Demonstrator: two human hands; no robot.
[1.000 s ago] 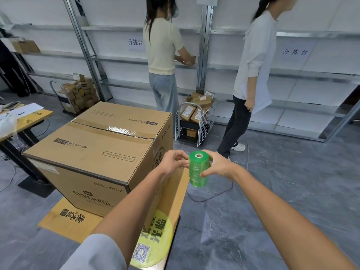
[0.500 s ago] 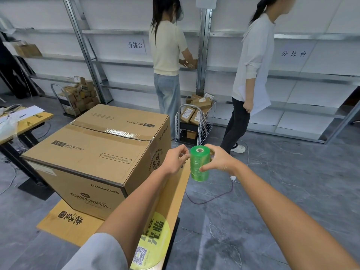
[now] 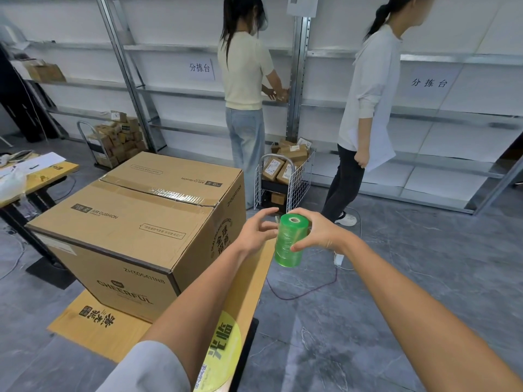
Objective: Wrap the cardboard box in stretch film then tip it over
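One change: left hand (image 3: 256, 233) opens from its pinch beside the stretch film roll (image 3: 288, 246); right hand (image 3: 319, 233) grips it; cardboard box (image 3: 135, 227) unwrapped.

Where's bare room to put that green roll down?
The green roll fits on the flat top of the cardboard box, or the table strip right of it. Grey floor beyond is bare. Crowded: the left desk and wire cart.
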